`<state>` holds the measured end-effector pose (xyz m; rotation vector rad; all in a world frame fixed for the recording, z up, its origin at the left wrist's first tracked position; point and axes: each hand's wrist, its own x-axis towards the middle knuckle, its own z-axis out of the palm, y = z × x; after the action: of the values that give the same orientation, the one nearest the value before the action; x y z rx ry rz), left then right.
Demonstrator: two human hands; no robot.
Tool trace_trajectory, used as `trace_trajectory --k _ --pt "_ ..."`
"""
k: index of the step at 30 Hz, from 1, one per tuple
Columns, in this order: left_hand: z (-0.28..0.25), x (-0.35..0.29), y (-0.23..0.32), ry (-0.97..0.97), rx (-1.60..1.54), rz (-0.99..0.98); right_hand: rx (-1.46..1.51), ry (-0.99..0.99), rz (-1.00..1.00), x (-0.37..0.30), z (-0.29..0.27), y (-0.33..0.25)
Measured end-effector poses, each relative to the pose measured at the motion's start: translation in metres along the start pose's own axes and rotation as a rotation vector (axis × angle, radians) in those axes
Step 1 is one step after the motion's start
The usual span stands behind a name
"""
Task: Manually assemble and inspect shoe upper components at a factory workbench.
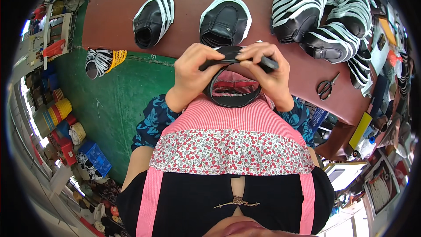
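Above my lap, both hands grip a black leather shoe upper (231, 102), whose lower part hangs as an open loop. My left hand (193, 69) pinches its upper edge between thumb and fingers. Close beside it, my right hand (271, 71) is closed on the same edge, thumb below and fingers above. A short dark stick-like end (269, 63) juts out by my right fingers; I cannot tell what it is. Just beyond my hands, on the table, lies a black shoe upper with a white zigzag rim (225, 19).
On the brown table (188, 0) a small stack of uppers (154, 19) lies left. Large stacks of white-edged uppers (302, 6) fill the far right. Scissors (326, 88) lie near the right edge. A yellow basket (118, 57) with uppers stands beyond the table's left front edge.
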<state>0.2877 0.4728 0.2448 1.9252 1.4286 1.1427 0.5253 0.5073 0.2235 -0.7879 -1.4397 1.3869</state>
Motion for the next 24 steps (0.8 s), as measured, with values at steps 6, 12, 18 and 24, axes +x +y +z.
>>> trace_trajectory --k 6,12,18,24 --pt "0.001 0.015 0.011 0.096 0.043 0.286 0.029 0.270 0.101 -0.001 -0.001 -0.009" --pt "-0.007 0.029 0.012 -0.220 -0.277 0.244 0.513 0.281 0.555 0.017 -0.054 0.024" --pt "0.012 -0.010 0.023 0.226 0.037 -0.369 0.461 0.608 0.363 0.001 -0.038 0.021" --pt "0.043 -0.020 0.023 0.204 -1.023 -0.773 0.487 0.655 0.245 -0.008 -0.011 0.007"
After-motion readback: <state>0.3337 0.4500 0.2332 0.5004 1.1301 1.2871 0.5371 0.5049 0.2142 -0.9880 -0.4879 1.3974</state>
